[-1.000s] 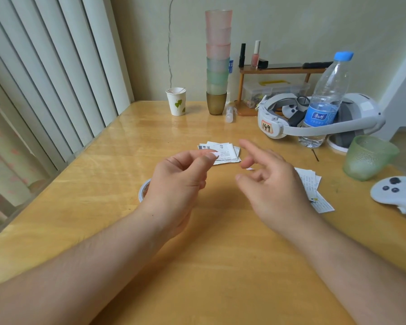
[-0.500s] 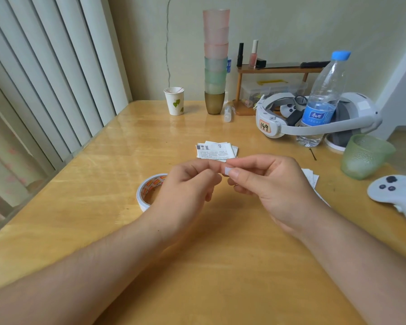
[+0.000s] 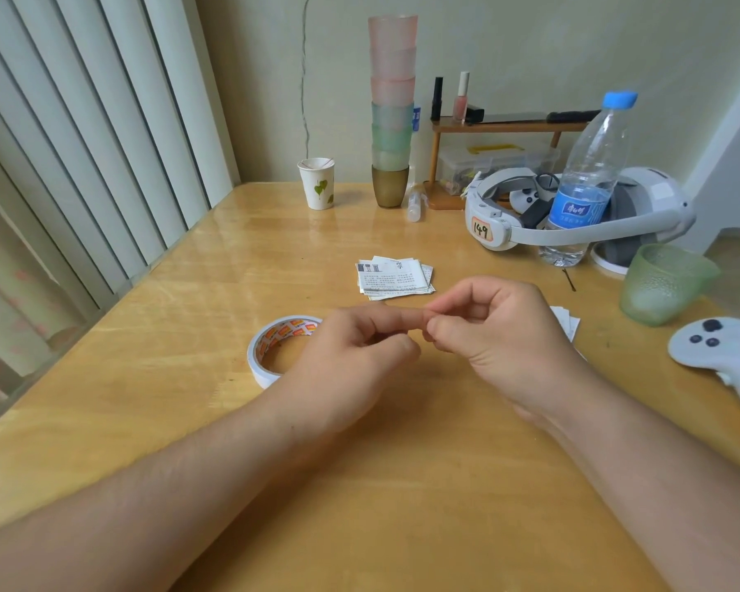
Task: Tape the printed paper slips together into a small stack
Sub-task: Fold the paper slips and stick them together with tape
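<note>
Our left hand (image 3: 355, 348) and right hand (image 3: 494, 331) meet fingertip to fingertip, pinching something too small to identify. The stack of printed white paper slips (image 3: 396, 277) lies just beyond them, slightly nearer our right.

Left hand (image 3: 351, 356): bare, no ring or watch that I can see.
Right hand (image 3: 505, 335): bare too, short nails.
Forearms: both uncovered, no sleeves in my view.
</note>
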Tool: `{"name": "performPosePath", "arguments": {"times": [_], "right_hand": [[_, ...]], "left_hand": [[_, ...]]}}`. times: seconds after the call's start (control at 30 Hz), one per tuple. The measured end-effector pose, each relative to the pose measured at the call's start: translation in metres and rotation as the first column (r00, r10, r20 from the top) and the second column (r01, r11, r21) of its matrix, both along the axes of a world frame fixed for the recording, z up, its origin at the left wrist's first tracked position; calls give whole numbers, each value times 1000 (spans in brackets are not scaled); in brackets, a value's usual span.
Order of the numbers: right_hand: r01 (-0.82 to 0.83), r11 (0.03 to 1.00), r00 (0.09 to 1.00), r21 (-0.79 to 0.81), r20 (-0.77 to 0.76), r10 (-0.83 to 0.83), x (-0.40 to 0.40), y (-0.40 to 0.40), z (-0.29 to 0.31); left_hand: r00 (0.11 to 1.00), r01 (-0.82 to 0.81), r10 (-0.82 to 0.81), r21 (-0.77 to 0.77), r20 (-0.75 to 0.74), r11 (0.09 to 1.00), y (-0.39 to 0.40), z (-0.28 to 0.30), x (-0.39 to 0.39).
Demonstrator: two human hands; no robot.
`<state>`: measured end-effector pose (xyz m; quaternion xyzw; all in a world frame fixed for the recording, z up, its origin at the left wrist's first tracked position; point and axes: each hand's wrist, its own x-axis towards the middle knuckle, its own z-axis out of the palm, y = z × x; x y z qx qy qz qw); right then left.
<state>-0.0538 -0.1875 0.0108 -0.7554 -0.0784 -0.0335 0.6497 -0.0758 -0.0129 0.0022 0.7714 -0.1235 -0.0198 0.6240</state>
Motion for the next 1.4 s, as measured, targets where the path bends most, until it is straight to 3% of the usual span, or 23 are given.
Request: {"name": "performPosePath", "arguments": {"times": [0.23,0.4,0.57,0.67,0.87,1.03,1.13,1.2,1.3,1.4], "right_hand": [[-10,995,999,97,-39,13,1,3,-2],[-29,994,999,107,-30,32,2,2,-5],[-72,983,992,169,-87,88,1,1,-1],[-50,994,995,99,-83,59,1,0,-1],[40,981,994,-192,107,-19,1,-3,-4],[-23,982,988,-187,149,52,0,-10,-2],[-69,970,981,-234,162,108,1,-15,-2],[27,953,968,-300,247,50,2,-15,-3],[198,940,901,-279,430,-62,3,-14,-2],[269,913,836,-307,545,-63,4,-14,-3]], "left_hand": [[990,-50,30,147,138,988,3,-2,2],[987,-62,38,152,157,986,4,-3,3],[999,-7,5,53,47,999,4,0,4],[999,40,-40,-14,-15,999,3,0,4],[988,106,-118,-116,-102,988,1,-1,2],[954,131,-203,-303,-221,944,3,0,4],[943,159,-245,-339,-227,927,4,2,3],[941,186,-261,-315,-216,931,4,3,3],[942,195,-263,-300,-208,934,4,3,3],[947,197,-254,-272,-195,942,4,2,3]]}}
